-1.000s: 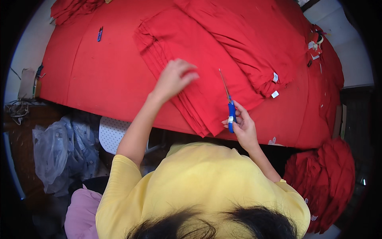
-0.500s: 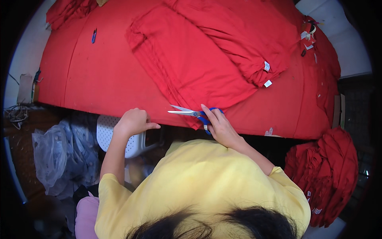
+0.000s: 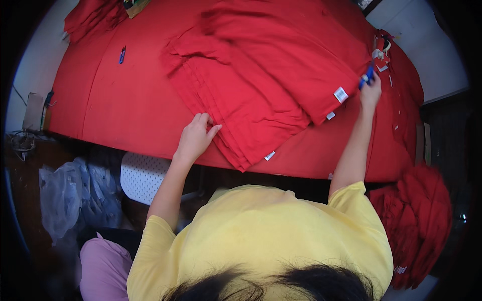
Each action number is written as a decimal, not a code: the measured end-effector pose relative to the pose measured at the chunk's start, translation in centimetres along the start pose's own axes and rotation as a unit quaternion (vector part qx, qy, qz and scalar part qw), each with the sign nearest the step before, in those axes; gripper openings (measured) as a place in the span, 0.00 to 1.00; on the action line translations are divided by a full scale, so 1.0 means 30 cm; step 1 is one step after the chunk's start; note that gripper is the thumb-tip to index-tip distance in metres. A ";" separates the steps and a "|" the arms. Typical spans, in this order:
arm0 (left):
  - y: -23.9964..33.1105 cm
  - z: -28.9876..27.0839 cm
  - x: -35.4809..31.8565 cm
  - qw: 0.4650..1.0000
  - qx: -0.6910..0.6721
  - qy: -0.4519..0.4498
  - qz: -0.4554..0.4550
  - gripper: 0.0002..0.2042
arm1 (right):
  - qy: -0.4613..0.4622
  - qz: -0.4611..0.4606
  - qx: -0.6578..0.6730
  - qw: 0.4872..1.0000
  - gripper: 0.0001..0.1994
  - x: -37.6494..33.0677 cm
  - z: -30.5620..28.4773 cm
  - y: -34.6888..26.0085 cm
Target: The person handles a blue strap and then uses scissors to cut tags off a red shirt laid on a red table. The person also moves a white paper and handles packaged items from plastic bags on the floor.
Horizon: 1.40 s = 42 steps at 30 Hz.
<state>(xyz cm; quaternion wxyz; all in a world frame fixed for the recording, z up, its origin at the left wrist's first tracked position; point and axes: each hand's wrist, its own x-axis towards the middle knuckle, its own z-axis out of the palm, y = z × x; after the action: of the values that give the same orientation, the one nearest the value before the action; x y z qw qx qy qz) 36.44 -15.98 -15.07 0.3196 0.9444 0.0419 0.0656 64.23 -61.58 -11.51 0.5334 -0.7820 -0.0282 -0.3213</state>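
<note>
The left hand (image 3: 193, 140) rests flat with its fingers spread — an open grip holding nothing — on the near left edge of the stack of folded red cloth (image 3: 241, 105). The stack lies on the red-covered counter (image 3: 100, 105), its long axis running from just right of this hand up and away to the far left; its near corner points toward the person, close to the counter's front edge. To the left of the hand the counter cover is bare red, with only a small blue object (image 3: 122, 54) lying well away toward the far side. Just behind the hand the counter's front edge drops off; below it sit a white perforated panel (image 3: 143, 175) and crumpled grey plastic bags (image 3: 70, 195).

The right hand (image 3: 370, 93) is raised over the right side of the counter, its grip closed around the blue handle of the scissors (image 3: 366, 79). Only the handle shows, and the blades cannot be made out. Just left of this hand lies a second folded red pile (image 3: 296, 55), overlapping the first, with small white tags at its near end. Beyond the hand, at the counter's far right edge, more red pieces with tags lie close by — little free surface there. Below the counter's right end a heap of red garments (image 3: 419, 220) hangs or is piled.
</note>
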 end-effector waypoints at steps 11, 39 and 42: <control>-0.022 0.111 0.015 0.990 0.001 0.139 0.029 0.11 | -0.274 0.112 0.125 0.947 0.26 -0.658 0.200 -0.360; -0.071 0.177 -0.071 0.978 -0.056 0.196 0.052 0.15 | -0.058 0.187 0.487 0.851 0.12 -0.302 0.402 -0.433; -0.052 0.177 -0.067 0.974 -0.110 0.194 0.031 0.13 | 0.132 0.191 0.391 0.890 0.11 -0.104 0.116 -0.087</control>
<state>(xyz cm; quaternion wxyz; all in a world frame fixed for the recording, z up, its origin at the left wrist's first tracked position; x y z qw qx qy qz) 35.18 -18.17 -20.39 0.4050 0.8735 0.0661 0.2621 62.40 -56.57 -11.84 0.8462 -0.4504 0.0690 -0.2763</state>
